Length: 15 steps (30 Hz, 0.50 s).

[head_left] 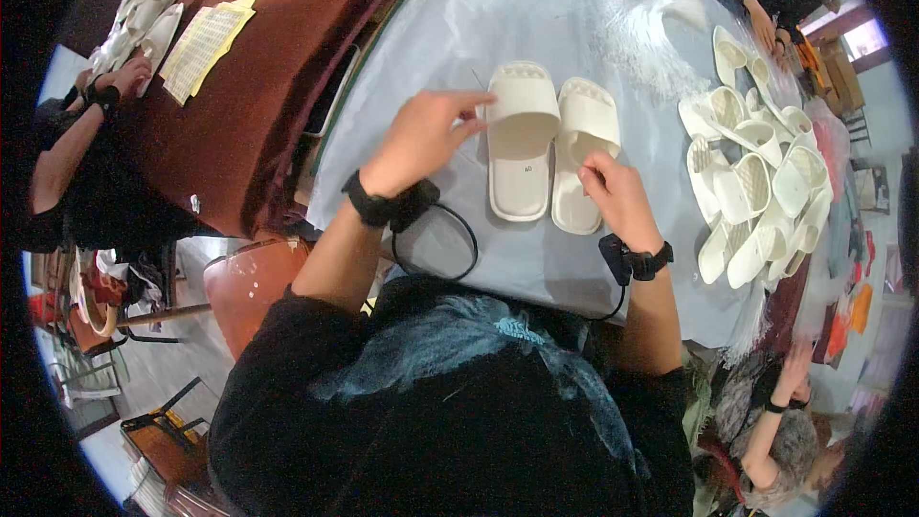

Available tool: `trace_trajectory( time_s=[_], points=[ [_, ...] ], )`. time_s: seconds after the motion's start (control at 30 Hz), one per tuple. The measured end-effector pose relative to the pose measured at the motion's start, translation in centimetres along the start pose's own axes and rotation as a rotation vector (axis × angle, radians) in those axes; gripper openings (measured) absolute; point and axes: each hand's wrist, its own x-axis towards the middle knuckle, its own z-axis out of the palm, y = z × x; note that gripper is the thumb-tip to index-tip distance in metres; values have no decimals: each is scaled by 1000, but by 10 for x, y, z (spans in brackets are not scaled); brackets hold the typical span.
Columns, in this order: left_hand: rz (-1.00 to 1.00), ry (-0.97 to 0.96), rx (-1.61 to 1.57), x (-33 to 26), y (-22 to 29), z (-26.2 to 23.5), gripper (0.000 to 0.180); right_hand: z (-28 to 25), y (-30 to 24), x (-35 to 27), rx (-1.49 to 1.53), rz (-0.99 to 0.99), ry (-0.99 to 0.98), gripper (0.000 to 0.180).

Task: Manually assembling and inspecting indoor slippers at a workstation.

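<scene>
Two cream slippers lie side by side on the pale grey surface [536, 29], toes pointing toward twelve o'clock. The left slipper [520, 139] has its wide strap at the top end. The left hand [421, 139] is at nine o'clock of it; its fingers [471, 103] are stretched out and lightly spread, and the tips touch the edge of the strap. They are not closed around the slipper; it seems only a touch, though the view is too bent to be sure.

The right slipper [581, 163] lies just beside the first one, at three o'clock of it. The right hand [620, 199] rests at the heel end, at five o'clock of this slipper. Its fingers are curled and press on the rim of the heel; whether they really pinch it I cannot tell. Both wrists carry a black band, and a thin black cable [458, 247] loops on the surface below the left wrist.

At three o'clock from the pair, well apart, a heap of cream slippers [756, 187] lies in disorder near the edge of the surface. At ten o'clock, on a dark red cloth [278, 67], a yellow sheet of paper [204, 46] with a fine printed grid lies tilted, and a row of more pale slippers [144, 10] is just beside it. Another person's hand [129, 77] reaches there.
</scene>
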Motion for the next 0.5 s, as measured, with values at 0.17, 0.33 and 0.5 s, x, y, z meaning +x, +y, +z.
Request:
trace_trajectory(
  time_s=[0.17, 0.33, 0.5],
  points=[
    [-28, 4, 268, 47, -40, 0, 34, 3, -3, 9, -283, -148, -16, 16],
    [68, -140, 498, 72, -68, 17, 21, 10, -2, 13, -366, -235, 0, 15],
    [161, -79, 297, 92, -71, 13, 6, 5, -2, 14, -406, -262, 13, 14]
  ],
)
